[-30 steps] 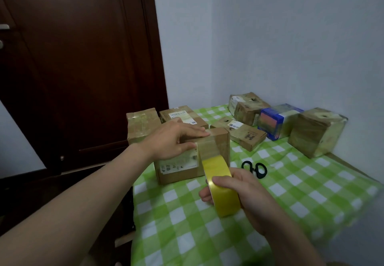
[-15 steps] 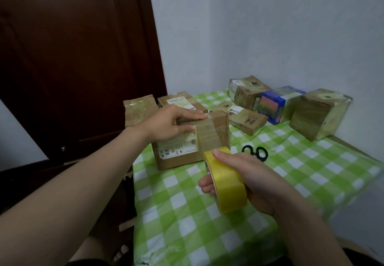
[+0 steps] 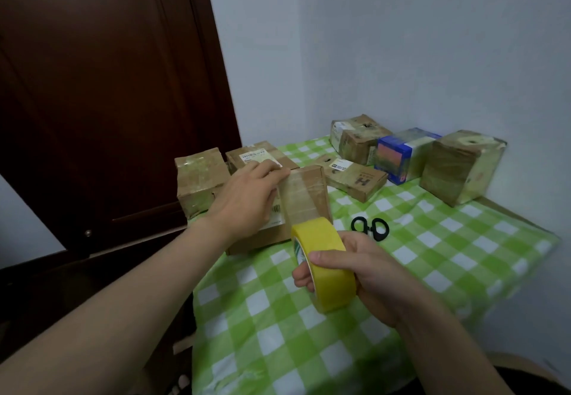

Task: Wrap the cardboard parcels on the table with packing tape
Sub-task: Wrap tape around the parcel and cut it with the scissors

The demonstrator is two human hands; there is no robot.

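- The right hand [image 3: 374, 274] closes its grip round a yellow roll of packing tape [image 3: 324, 266], just in front of the nearest brown cardboard parcel [image 3: 312, 184], likely to keep the clear strip [image 3: 298, 200] taut.
- The left hand [image 3: 247, 200] lies on that parcel's top with fingers straight, seemingly pressing the tape down and steadying the box.
- A pair of black scissors [image 3: 370, 228] lies right of the parcel, handy for cutting.
- Other taped boxes [image 3: 463, 166] sit behind it on the desk [image 3: 432, 255], which is covered in green-and-white checked cloth.
- A dark wooden door [image 3: 108, 85] stands to the parcel's left, and a pale wall [image 3: 401, 39] behind.
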